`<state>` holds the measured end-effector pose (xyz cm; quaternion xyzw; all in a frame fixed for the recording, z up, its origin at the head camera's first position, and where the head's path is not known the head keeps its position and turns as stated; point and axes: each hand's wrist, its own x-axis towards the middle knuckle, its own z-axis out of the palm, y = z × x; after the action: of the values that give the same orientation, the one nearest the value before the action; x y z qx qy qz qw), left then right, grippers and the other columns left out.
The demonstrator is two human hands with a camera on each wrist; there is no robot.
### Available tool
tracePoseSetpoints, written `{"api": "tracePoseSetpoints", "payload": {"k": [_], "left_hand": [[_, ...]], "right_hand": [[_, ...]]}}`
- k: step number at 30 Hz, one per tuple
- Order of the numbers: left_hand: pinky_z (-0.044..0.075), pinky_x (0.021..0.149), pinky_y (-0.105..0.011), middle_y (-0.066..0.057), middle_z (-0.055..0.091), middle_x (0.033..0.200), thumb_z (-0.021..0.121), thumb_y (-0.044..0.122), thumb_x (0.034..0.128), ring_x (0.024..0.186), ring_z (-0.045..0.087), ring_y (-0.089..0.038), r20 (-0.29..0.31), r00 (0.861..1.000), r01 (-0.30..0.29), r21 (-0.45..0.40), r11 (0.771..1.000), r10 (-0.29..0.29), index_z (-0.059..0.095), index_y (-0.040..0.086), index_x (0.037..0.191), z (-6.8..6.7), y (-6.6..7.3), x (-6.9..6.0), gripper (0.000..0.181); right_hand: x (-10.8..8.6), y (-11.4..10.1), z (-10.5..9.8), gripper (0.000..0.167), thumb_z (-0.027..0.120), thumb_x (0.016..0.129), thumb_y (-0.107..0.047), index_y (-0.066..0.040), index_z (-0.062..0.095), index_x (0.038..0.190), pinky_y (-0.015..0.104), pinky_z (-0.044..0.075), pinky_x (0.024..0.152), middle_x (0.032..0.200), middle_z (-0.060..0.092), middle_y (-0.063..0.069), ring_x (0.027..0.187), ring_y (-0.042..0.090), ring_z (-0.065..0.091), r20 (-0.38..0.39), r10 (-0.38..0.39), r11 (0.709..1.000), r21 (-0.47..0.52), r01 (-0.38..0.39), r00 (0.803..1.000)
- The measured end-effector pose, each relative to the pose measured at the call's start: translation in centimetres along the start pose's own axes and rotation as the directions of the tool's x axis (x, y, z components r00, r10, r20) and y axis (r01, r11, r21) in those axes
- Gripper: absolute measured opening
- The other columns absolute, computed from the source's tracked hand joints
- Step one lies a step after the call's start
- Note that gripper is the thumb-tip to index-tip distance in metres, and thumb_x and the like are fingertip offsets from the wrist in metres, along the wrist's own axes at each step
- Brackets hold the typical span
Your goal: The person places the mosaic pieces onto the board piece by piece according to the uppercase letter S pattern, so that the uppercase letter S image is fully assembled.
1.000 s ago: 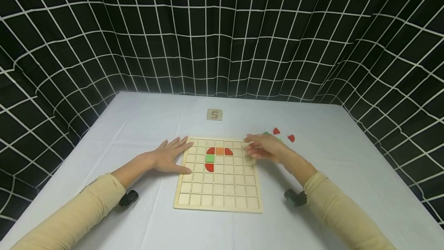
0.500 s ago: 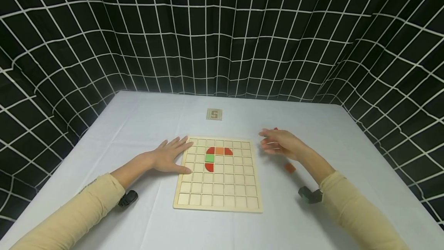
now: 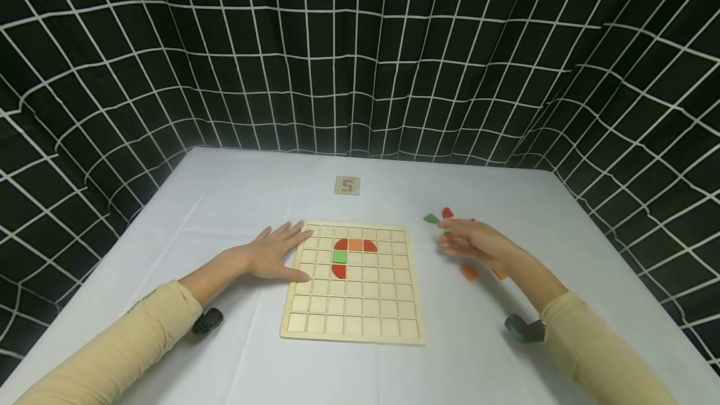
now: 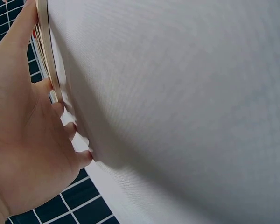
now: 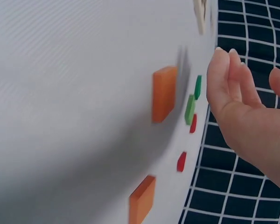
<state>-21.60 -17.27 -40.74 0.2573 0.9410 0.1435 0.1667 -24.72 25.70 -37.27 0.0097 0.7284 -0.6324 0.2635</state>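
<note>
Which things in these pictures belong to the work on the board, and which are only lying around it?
Seems to belong to the work:
wooden grid board, left hand at its edge
five coloured pieces set in it
loose pieces near the right hand
small card, probably the pattern

Only surroundings or gear:
white cloth
black curtain with white lines
black wrist devices

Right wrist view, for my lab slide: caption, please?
Empty right hand hovering above a white table with orange pieces, green pieces and red pieces.

A black curtain (image 3: 360, 67) with white grid lines hangs behind and beside the white, cloth-covered worktop (image 3: 253, 195).
</note>
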Motion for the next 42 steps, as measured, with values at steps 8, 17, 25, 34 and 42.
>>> {"api": "tracePoseSetpoints", "payload": {"k": [8, 17, 25, 34, 42], "left_hand": [[0.001, 0.11, -0.06, -0.012, 0.004, 0.159, 0.058, 0.069, 0.0802, 0.143, 0.003, -0.036, -0.002, 1.0, -0.001, -0.003, 1.0, 0.001, 0.017, 0.015, 0.154, -0.1, 0.1, 0.0, 0.1], [0.001, 0.11, -0.06, -0.013, 0.004, 0.159, 0.059, 0.068, 0.0801, 0.143, 0.004, -0.037, -0.002, 1.0, -0.003, -0.01, 1.0, 0.003, 0.018, 0.014, 0.154, -0.1, 0.2, -0.1, 0.1], [0.0, 0.11, -0.06, -0.012, 0.004, 0.159, 0.058, 0.069, 0.0799, 0.143, 0.003, -0.036, -0.009, 1.0, -0.004, -0.003, 1.0, 0.004, 0.017, 0.015, 0.154, 0.1, 0.0, 0.0, 0.1], [0.001, 0.11, -0.06, -0.012, 0.005, 0.159, 0.057, 0.07, 0.0793, 0.143, 0.003, -0.036, -0.012, 1.0, 0.001, 0.005, 1.0, -0.001, 0.018, 0.014, 0.154, 0.2, -0.1, 0.0, 0.101], [0.0, 0.11, -0.06, -0.013, 0.004, 0.159, 0.055, 0.073, 0.0789, 0.143, 0.002, -0.037, -0.011, 1.0, -0.004, 0.001, 1.0, 0.004, 0.016, 0.014, 0.154, 0.3, -0.3, 0.3, 0.103]], "right_hand": [[-0.9, 0.8, -0.9, 0.064, 0.051, 0.099, -0.037, 0.007, 0.034, 0.142, 0.034, 0.049, 0.091, 0.12, 0.051, 0.021, 0.104, 0.023, 0.059, 0.014, -0.011, 0.993, -0.116, 0.013, 1.0], [-1.5, 1.3, -1.4, 0.069, 0.05, 0.099, -0.039, 0.009, 0.03, 0.142, 0.038, 0.044, 0.098, 0.13, 0.049, 0.026, 0.118, 0.033, 0.052, -0.019, -0.005, 0.964, -0.266, 0.0, 1.0], [-2.3, 1.9, -2.0, 0.062, 0.052, 0.099, -0.032, 0.01, 0.032, 0.14, 0.037, 0.045, 0.097, 0.129, 0.051, 0.023, 0.117, 0.033, 0.053, -0.009, -0.025, 0.948, -0.318, 0.021, 1.0], [-3.1, 2.5, -2.8, 0.056, 0.053, 0.099, -0.025, 0.008, 0.035, 0.141, 0.032, 0.047, 0.094, 0.129, 0.051, 0.024, 0.114, 0.031, 0.055, -0.022, -0.089, 0.95, -0.304, 0.078, 0.996], [-3.5, 3.0, -2.4, 0.055, 0.06, 0.095, -0.032, 0.002, 0.046, 0.136, 0.032, 0.048, 0.083, 0.132, 0.052, 0.021, 0.103, 0.025, 0.059, -0.085, -0.085, 0.895, -0.443, 0.039, 0.993]]}}
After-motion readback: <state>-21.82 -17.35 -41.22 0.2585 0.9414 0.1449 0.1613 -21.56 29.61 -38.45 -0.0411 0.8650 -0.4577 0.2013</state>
